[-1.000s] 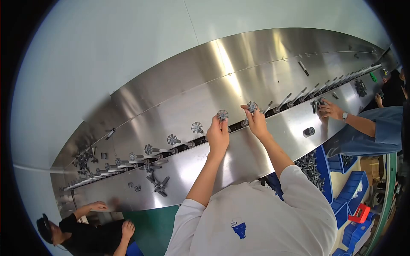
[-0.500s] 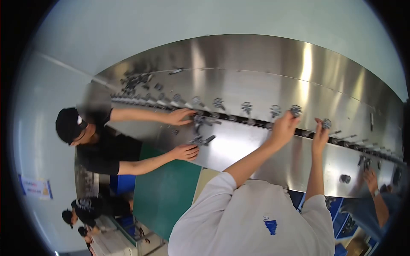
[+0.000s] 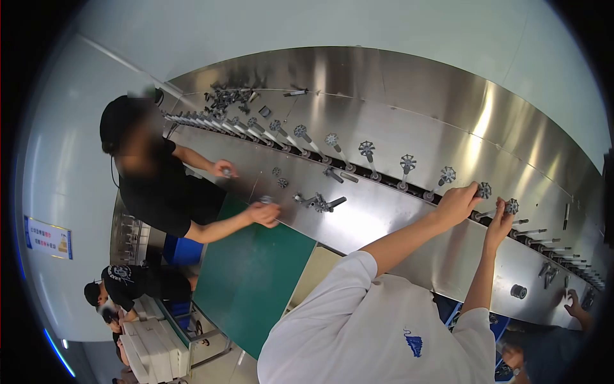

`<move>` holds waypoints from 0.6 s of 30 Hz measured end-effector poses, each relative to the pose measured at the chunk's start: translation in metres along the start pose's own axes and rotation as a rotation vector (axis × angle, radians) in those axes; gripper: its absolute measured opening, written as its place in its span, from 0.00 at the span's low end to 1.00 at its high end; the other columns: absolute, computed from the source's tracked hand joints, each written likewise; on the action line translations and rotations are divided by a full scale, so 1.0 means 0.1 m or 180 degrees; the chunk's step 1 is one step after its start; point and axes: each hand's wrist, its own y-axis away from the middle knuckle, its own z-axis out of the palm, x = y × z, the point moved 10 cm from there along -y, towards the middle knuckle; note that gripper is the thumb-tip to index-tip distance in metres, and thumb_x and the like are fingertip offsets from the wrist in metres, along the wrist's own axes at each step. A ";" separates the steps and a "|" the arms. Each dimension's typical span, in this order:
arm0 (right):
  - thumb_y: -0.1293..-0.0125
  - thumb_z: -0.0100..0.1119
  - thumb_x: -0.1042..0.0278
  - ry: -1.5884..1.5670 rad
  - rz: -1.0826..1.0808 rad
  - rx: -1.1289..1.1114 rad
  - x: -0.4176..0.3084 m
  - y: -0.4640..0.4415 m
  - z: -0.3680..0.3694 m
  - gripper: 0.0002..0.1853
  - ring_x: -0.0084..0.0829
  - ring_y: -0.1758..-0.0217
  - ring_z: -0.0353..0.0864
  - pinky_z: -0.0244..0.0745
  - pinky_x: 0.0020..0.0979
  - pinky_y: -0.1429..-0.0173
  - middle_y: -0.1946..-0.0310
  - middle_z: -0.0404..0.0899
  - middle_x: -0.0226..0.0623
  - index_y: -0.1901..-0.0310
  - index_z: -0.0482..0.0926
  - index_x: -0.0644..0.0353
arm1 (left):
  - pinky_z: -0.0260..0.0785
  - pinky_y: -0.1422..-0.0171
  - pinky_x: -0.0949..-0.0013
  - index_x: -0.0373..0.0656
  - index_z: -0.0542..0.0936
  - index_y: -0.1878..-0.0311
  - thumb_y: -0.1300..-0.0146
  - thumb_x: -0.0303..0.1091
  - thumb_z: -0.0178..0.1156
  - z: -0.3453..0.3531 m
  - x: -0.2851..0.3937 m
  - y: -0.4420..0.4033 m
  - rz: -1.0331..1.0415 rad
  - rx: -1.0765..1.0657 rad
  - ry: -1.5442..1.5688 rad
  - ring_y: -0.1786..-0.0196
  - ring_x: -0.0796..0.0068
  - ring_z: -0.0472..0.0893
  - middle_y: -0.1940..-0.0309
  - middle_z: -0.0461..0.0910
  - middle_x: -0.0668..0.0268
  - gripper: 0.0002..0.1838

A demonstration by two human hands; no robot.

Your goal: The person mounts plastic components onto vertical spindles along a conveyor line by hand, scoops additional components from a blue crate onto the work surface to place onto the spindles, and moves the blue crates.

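My left hand [image 3: 459, 203] is closed round a grey, round spoked part [image 3: 484, 190] at the top of a post on the line. Just to its right, my right hand [image 3: 501, 225] grips a similar grey spoked part [image 3: 511, 206], also over the line. The fingers partly cover both parts, so whether each is seated on its post I cannot tell. Left of my hands, posts topped with spoked parts [image 3: 448, 175] lean along the dark slot. To the right, bare posts [image 3: 532, 232] stick out of it.
A co-worker's hands [image 3: 263, 212] are over the steel table [image 3: 384, 224] at left, near loose grey parts [image 3: 320, 202]. Dark pieces [image 3: 230, 99] lie piled at the far left. A dark cylinder [image 3: 519, 291] and another person's hand [image 3: 575, 304] are at right. A green tabletop [image 3: 256, 275] adjoins the bench.
My view has shifted. Both my hands are farther right and nearer each other, still on spoked parts. The left co-worker's hands have drawn back from the line, leaving loose parts on the steel.
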 end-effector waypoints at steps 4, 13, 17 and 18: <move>0.27 0.59 0.66 0.0534 -0.0471 0.0938 -0.56 0.35 -0.20 0.18 0.34 0.50 0.78 0.70 0.35 0.42 0.52 0.80 0.43 0.43 0.73 0.68 | 0.73 0.58 0.48 0.35 0.75 0.51 0.35 0.29 0.60 0.08 -0.46 0.23 -0.0426 -0.0157 -0.0235 0.60 0.43 0.82 0.66 0.82 0.47 0.12; 0.40 0.60 0.76 -0.0285 -0.1054 -0.2981 -1.85 2.56 2.51 0.16 0.47 0.52 0.79 0.74 0.37 0.47 0.55 0.80 0.47 0.49 0.75 0.65 | 0.76 0.47 0.55 0.39 0.79 0.48 0.44 0.26 0.61 -2.13 -1.37 2.58 -0.1825 0.1125 -0.1244 0.49 0.50 0.79 0.53 0.79 0.54 0.18; 0.45 0.61 0.76 0.0407 -0.2209 -0.3414 -2.18 3.64 3.54 0.25 0.48 0.42 0.75 0.72 0.45 0.41 0.48 0.77 0.44 0.42 0.73 0.62 | 0.73 0.41 0.53 0.40 0.73 0.38 0.46 0.26 0.64 -3.33 -1.46 3.37 -0.2177 0.1574 -0.1616 0.42 0.45 0.73 0.41 0.68 0.48 0.29; 0.45 0.61 0.75 0.0624 -0.2680 -0.3298 -2.22 3.85 3.71 0.26 0.47 0.40 0.73 0.72 0.46 0.40 0.47 0.76 0.43 0.41 0.72 0.61 | 0.72 0.40 0.53 0.40 0.73 0.38 0.45 0.25 0.63 -3.50 -1.49 3.45 -0.2118 0.1594 -0.1771 0.41 0.44 0.73 0.41 0.67 0.48 0.28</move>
